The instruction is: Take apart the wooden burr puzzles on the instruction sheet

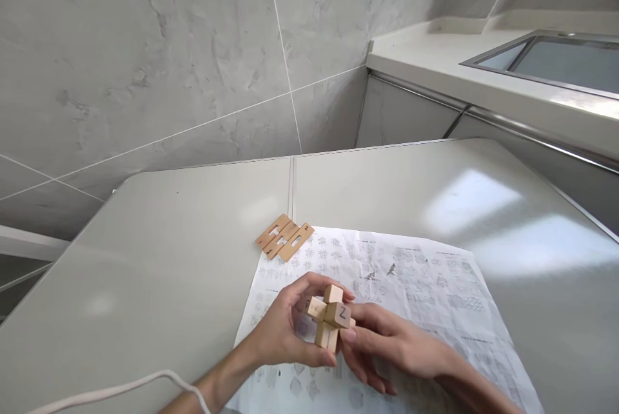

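Note:
Between my two hands is a wooden burr puzzle (327, 316), its square bars crossing each other, with a dark 2 on one bar end. My left hand (285, 324) grips it from the left, thumb at the bottom and fingers behind the top. From the right, my right hand (387, 336) pinches a bar end between thumb and index finger, its other fingers curled below. Under both hands lies a creased instruction sheet (440, 311) with printed diagrams. Flat wooden pieces (285, 238) with cut-out slots and numbers lie at the sheet's upper left corner.
The sheet rests on a glossy pale table (193, 240) with a seam across it. A white cable (120, 388) passes by my left forearm. Behind stands a grey tiled wall (193, 46); a white counter (416, 59) with a sink (570, 59) is at the right.

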The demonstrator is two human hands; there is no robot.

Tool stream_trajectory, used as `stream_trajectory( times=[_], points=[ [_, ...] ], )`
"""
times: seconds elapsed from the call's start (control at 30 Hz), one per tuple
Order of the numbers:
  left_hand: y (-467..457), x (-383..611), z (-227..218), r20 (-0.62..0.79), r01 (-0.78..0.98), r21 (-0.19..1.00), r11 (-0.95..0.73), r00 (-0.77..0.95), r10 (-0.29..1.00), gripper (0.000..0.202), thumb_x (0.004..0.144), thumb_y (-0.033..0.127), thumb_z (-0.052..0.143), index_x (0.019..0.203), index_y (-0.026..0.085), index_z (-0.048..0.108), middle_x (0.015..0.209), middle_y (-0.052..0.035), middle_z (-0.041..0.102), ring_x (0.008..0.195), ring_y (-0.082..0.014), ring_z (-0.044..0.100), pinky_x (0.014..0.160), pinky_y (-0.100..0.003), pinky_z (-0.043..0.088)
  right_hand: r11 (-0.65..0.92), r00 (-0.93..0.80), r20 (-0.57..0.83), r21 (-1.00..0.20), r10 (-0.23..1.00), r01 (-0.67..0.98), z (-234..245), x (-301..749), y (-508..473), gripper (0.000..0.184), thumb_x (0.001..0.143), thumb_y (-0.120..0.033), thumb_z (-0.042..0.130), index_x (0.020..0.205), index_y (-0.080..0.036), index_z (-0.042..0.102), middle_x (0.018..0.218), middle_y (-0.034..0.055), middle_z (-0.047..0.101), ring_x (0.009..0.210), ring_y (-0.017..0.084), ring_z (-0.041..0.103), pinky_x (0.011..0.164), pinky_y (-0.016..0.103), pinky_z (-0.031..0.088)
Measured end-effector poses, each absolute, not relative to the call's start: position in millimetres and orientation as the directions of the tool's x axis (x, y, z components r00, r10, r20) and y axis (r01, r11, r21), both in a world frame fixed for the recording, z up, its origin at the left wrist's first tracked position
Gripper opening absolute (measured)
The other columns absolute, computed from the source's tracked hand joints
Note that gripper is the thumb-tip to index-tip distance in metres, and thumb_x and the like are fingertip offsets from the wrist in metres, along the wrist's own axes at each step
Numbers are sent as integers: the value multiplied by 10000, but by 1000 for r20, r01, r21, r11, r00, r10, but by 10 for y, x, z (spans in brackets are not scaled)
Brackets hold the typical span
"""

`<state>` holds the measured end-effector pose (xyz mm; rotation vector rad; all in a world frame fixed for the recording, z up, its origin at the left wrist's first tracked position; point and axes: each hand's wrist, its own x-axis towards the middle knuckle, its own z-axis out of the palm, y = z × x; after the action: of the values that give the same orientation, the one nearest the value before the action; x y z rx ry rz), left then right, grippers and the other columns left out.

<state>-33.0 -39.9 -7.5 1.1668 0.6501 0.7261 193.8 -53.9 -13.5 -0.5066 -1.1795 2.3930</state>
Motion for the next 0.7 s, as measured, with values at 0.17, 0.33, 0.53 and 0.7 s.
stream_trajectory(
  times=[0.17,0.33,0.53,0.7],
  points=[
    [-411,-291,-75,-79,-135,973,186,562,823,826,554,359,1094,1259,232,684,1302,-127,744,1180,-331,736,1011,-421,569,-311,-748,-177,-950,640,-41,-36,1998,-516,425,1059,-607,606,950,-198,567,592,-63,556,422,80,448,439,201,364],
    [-418,-259,-33,-86,-72,988,138,489,868,692,694,443,1021,1240,223,657,1310,-140,735,1211,-339,721,1043,-446,542,-43,-572,-75,-997,817,69,-66,1941,-543,308,1115,-468,522,986,-199,597,667,-30,605,553,124,520,575,251,411],
    [-443,-244,-26,-105,-36,989,143,504,857,714,773,626,924,1261,217,601,1325,-157,695,1173,-323,706,967,-426,548,74,-476,-4,-987,880,146,-156,1903,-597,285,1139,-402,473,961,-214,592,680,-30,619,581,132,538,594,265,412],
    [-445,-251,6,-137,2,987,158,507,851,769,808,810,782,1223,193,586,1176,-127,691,1006,-255,665,863,-372,518,234,-358,152,-952,921,198,-253,1910,-626,149,1102,-387,577,1123,-240,583,732,-43,604,582,129,543,543,245,441]
  ],
)
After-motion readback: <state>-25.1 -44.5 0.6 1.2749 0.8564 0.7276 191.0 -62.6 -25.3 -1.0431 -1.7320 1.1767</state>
